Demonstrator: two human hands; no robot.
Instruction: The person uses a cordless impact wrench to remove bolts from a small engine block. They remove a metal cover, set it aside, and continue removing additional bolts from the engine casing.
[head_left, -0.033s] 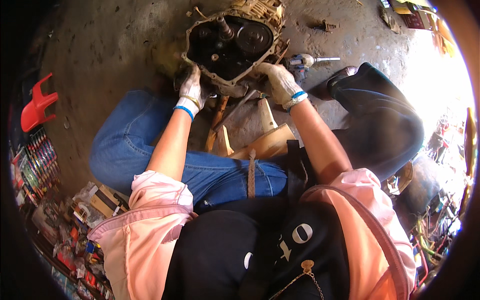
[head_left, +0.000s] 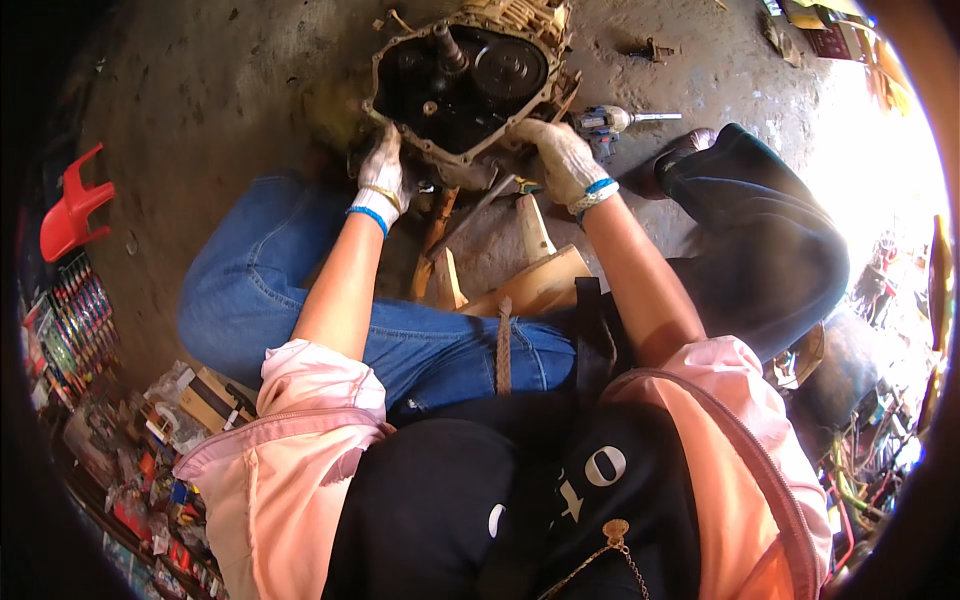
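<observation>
An open metal engine casing [head_left: 440, 152], dirty and oily, stands in front of me at the top of the view. Inside its dark cavity are a round gear [head_left: 508, 72] and a stubby shaft [head_left: 450, 50]. My left hand [head_left: 382, 170], in a white knit glove, grips the casing's lower left edge; its fingertips are partly hidden. At the lower right edge my right hand [head_left: 562, 160], gloved alike, has its fingers curled round the casing. Below the casing, between my hands, a metal bar [head_left: 478, 215] slants down.
Wooden pieces [head_left: 540, 280] lie between my legs. A cordless power tool [head_left: 605, 122] rests on the floor right of the casing. A small metal part [head_left: 652, 50] lies farther off. At left are a red plastic chair [head_left: 75, 208] and cluttered goods [head_left: 150, 480]. Cables and a rounded tank-like object [head_left: 850, 370] sit at right.
The casing and both hands have shifted very slightly upward in the picture. My hold on it looks the same.
</observation>
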